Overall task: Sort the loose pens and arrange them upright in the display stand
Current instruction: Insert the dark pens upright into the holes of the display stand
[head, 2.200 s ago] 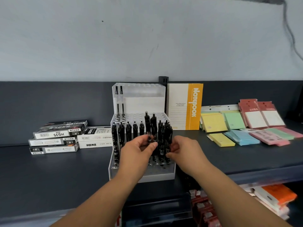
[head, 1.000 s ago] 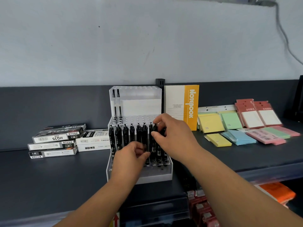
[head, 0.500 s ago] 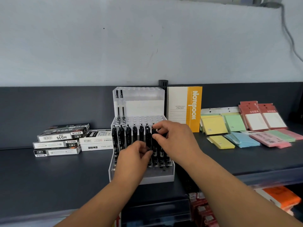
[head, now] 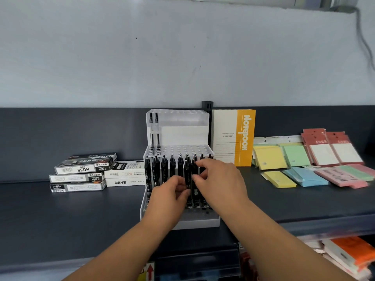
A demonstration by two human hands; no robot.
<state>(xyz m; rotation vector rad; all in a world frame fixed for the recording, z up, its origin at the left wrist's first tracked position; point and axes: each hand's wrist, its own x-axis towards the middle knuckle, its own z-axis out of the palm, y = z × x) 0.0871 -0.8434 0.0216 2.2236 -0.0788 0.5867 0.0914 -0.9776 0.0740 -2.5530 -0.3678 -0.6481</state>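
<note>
Black pens (head: 164, 169) now stand level across the display stand (head: 198, 223); the right hand (head: 221, 179) has lowered beside the left hand (head: 170, 193), each pinching one pen to seat it.

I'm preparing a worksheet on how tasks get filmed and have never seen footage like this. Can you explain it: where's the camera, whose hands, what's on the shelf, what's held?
No machine here: a person works with two bare hands. The camera sits on their head, looking forward and down, so the arms reach in from below. On the dark shelf stands a clear display stand with black pens upright in its front rows. Stacked pen boxes lie to its left; a notebook stands to its right, then coloured sticky notes. The left hand and right hand each pinch pens in the stand.
</note>
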